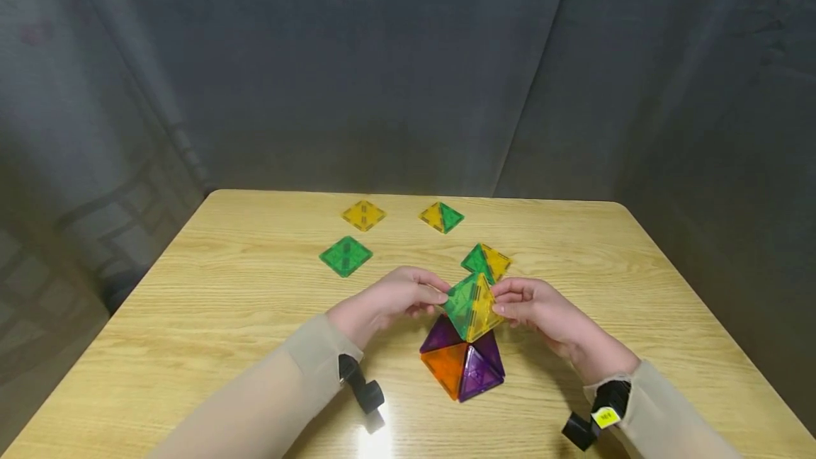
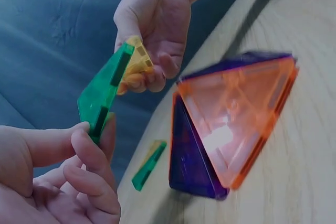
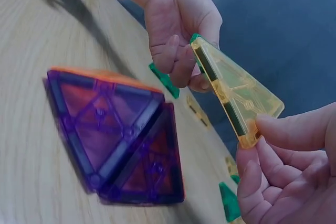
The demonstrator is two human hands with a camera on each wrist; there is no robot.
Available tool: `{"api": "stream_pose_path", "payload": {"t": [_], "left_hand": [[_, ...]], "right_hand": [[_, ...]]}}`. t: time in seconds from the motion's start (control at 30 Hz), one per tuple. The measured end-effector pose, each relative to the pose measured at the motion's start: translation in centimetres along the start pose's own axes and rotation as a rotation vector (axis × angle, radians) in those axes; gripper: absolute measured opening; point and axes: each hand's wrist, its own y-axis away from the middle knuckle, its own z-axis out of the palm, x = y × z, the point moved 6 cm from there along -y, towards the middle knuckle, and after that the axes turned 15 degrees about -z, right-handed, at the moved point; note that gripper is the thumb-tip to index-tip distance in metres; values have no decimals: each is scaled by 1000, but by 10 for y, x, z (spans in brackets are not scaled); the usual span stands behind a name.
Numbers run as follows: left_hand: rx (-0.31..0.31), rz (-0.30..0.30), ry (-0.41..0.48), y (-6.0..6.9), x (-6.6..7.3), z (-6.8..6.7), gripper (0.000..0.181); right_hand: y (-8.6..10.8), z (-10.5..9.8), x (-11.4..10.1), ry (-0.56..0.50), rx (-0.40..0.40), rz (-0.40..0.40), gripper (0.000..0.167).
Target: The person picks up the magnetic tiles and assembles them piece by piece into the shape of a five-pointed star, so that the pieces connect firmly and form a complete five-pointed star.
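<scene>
My left hand (image 1: 398,297) pinches the outer corner of a green triangular magnetic tile (image 1: 460,304). Joined to it along one edge is a yellow triangular magnetic tile (image 1: 486,310), whose far corner my right hand (image 1: 540,312) pinches. The wrist views show the green tile (image 2: 104,88) and the yellow tile (image 3: 242,88) meeting at an angle, held up off the table. Under the pair, on the table, sits a raised structure of purple tiles (image 1: 481,375) and an orange tile (image 1: 445,368). From the head view, the held tiles cover part of its top and far side.
Flat pairs of triangular tiles lie farther back on the wooden table (image 1: 223,317): a yellow pair (image 1: 364,215), a green pair (image 1: 346,256) and two green-and-yellow pairs, one at the back (image 1: 442,217), one just behind the held tiles (image 1: 486,261). A grey curtain (image 1: 357,76) hangs behind.
</scene>
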Motion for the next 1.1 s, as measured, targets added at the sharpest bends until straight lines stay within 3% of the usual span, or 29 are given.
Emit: {"api": "stream_pose_path", "payload": {"t": [0.27, 0.77, 1.1], "left_hand": [[0, -40, -20, -19, -7, 1, 21], [37, -71, -41, -26, -13, 3, 18], [27, -60, -62, -28, -15, 4, 16]], "right_hand": [[-8, -5, 20, -67, -3, 28, 20], [-13, -7, 37, -101, -19, 51, 21], [-16, -6, 44, -91, -28, 61, 21]]}}
